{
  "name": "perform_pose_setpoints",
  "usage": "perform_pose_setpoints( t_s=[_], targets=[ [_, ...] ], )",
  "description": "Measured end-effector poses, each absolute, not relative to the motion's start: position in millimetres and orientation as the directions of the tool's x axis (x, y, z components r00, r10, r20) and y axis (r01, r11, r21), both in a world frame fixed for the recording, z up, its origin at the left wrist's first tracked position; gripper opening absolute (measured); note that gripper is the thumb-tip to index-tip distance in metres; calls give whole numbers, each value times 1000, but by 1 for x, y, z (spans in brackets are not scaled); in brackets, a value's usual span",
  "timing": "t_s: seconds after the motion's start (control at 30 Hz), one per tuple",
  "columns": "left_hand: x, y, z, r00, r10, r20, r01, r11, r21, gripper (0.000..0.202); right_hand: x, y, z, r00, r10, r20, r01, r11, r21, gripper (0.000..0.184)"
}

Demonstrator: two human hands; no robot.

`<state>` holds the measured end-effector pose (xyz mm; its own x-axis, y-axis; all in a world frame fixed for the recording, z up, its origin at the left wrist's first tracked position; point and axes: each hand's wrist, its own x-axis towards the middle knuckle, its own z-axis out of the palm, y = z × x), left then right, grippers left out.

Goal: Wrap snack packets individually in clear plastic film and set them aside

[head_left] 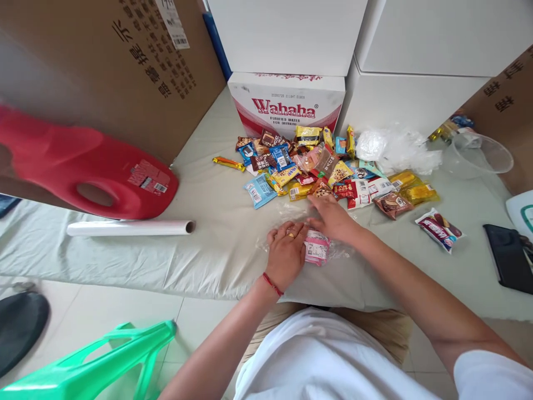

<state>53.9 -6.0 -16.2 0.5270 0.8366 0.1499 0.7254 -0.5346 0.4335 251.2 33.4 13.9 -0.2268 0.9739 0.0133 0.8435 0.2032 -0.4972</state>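
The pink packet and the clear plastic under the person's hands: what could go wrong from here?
1. The thin, crumpled clear plastic around the pink packet might bunch up or tear under the left hand.
2. The right hand is so close to the snack pile that it could nudge loose wrappers out of place.
3. The white roll lies on its side with no visible stop in front, so a bump might set it rolling.

Red-white cardboard Wahaha box (pixel 287 106) behind multicoloured snack-packet pile (pixel 284 158), both on pale cloth-covered desk (pixel 225 222). Pink-white plastic-wrapped packet (pixel 317 250) before pile. Left: red plastic jug (pixel 112 161), white cylindrical roll (pixel 133 228) before it.
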Motion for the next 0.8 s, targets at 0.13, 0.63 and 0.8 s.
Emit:
perform_pose_setpoints(
  t_s=[0.13, 0.63, 0.8],
  targets=[
    [47, -10, -12, 578, 800, 159, 691, -584, 426, 42, 248, 58, 16, -310, 935, -171, 893, 225, -390, 11],
    [47, 3, -10, 352, 920, 171, 791, -390, 471, 23, 258, 54, 30, -358, 929, -95, 788, 247, -564, 24],
    [49, 4, -11, 227, 952, 205, 820, -301, 486, 44, 250, 40, 34, -376, 926, 32, 771, 332, -544, 25]
  ],
)
